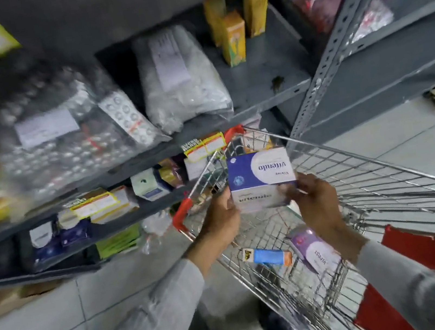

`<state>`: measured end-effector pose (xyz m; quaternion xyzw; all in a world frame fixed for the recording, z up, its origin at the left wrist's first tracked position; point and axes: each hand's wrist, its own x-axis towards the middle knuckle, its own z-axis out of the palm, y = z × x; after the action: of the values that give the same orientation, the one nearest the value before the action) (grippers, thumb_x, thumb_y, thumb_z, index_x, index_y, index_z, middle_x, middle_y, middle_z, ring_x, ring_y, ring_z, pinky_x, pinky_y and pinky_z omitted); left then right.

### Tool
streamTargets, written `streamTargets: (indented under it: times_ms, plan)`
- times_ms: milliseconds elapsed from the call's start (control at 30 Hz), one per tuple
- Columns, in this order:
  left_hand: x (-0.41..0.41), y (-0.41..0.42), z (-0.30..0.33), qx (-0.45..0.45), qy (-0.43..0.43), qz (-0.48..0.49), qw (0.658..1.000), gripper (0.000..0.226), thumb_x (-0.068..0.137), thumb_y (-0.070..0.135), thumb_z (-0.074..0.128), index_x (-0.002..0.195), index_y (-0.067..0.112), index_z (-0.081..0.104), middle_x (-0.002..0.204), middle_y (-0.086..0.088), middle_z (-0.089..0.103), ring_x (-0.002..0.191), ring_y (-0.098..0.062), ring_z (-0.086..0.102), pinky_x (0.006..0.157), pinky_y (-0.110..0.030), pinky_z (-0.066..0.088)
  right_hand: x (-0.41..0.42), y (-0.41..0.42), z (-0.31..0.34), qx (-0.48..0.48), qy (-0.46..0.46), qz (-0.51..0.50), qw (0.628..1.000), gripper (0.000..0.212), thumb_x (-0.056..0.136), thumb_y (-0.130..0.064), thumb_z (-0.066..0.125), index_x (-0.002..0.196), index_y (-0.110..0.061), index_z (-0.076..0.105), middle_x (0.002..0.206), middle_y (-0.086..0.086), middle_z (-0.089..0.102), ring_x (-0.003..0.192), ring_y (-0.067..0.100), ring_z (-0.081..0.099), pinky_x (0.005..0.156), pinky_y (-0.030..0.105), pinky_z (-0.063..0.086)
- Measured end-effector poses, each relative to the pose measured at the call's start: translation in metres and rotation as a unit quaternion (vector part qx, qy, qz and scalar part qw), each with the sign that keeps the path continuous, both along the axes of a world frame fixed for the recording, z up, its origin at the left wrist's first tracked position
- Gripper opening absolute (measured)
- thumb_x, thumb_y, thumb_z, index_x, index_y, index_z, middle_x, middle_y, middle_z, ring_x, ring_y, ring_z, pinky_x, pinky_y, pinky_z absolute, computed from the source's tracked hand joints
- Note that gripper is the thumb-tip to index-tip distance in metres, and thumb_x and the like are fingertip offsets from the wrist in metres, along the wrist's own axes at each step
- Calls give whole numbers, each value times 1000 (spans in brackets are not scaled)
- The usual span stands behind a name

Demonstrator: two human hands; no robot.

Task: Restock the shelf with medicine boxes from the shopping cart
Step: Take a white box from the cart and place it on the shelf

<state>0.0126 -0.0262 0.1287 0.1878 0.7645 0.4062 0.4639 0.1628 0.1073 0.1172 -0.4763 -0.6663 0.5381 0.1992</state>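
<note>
A blue and white medicine box [260,173] is held up above the wire shopping cart [354,171], gripped from both sides. My left hand [223,215] clasps its left edge and my right hand [316,200] its right edge. In the cart's basket lie a purple and white box [313,249] and a blue and orange box [270,256]. The grey metal shelf [263,83] stands to the left and ahead, with similar blue boxes [60,241] on a lower level.
Clear bags of blister packs [69,137] and a white bag [182,79] fill the middle shelf. Yellow boxes [233,36] stand at its back. Labelled boxes [97,206] line the level below. A second rack's perforated post [334,46] rises on the right. The floor is tiled.
</note>
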Motion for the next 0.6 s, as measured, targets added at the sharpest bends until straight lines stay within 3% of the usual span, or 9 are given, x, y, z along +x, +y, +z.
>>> streamTargets:
  times_ms: [100,167,267,367,467,533,600]
  plan:
    - [-4,-26,65,77,-16,43,996,46,88,4,55,113,41,64,122,1,71,113,-14,65,96,-31,51,-4,-18,78,41,59,1,997,31,88,-22,77,117,-33,76,93,-1,65,91,8,68,79,25,57]
    - [-9,-46,111,138,-18,62,988,52,91,-6,56,120,37,62,120,1,72,106,-7,66,91,-22,52,-11,-35,130,58,83,9,995,34,89,-27,75,123,-33,73,97,4,63,97,23,66,86,43,60]
    - [-23,-84,186,242,-26,80,967,50,97,-10,51,129,28,60,122,1,73,105,-4,67,86,-16,52,-30,-72,210,107,149,26,983,32,87,-40,72,118,-39,75,102,-6,70,104,24,65,95,56,52]
    - [-35,-134,258,332,2,83,939,46,102,17,54,146,25,49,135,3,69,118,-6,64,91,-18,51,-53,-116,279,134,218,56,965,27,90,-35,72,117,-35,76,117,-12,75,114,23,68,98,56,52]
    - [-53,-189,320,387,35,115,914,42,97,40,54,139,35,52,126,21,71,123,0,61,98,-21,49,-81,-163,341,145,274,110,944,26,96,-23,67,121,-25,75,119,-8,76,112,16,71,98,49,55]
    - [-72,-222,352,393,71,120,909,49,101,52,47,144,30,52,137,13,66,131,-10,58,104,-28,46,-103,-195,376,151,305,151,928,26,99,-17,62,122,-23,74,120,-9,76,115,13,69,100,43,55]
    - [-98,-256,381,401,78,154,900,58,100,59,35,144,27,53,141,7,63,136,-18,55,105,-31,44,-130,-224,402,144,333,174,915,27,101,-16,59,124,-23,73,125,-7,74,120,17,67,104,46,52]
